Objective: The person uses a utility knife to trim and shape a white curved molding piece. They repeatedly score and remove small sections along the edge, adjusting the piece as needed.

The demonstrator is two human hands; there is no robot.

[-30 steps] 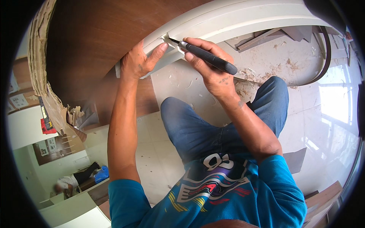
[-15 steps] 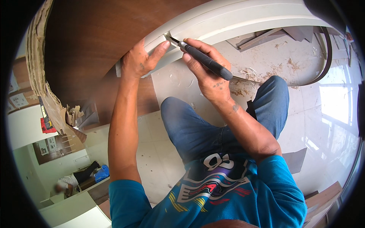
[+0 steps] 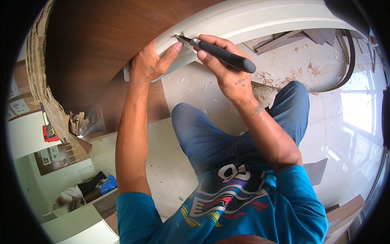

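Right at the top of the view, the black-handled cutter (image 3: 223, 55) is held in the right hand (image 3: 235, 79), its handle closed in between thumb and fingers, its dark tip set against the white edging (image 3: 260, 25) where the brown panel (image 3: 109, 36) is met. Just beside the tip, the left hand (image 3: 147, 67) is pressed to the same edging, thumb spread along it; whether anything is pinched behind it cannot be told (the other fingers are mostly hidden).

And how far along? A small notch (image 3: 181, 34) is already opened at the blade, while the edging to the right is seen running on without a similar break. With the point placed right there, the work on this spot is judged unfinished; the notch's depth cannot be made out. Beyond the right hand, the floor is littered with shavings (image 3: 268, 77) and sawdust (image 3: 313, 70), and a dark curved strip (image 3: 350, 61) is left lying around them, well apart from the blade.
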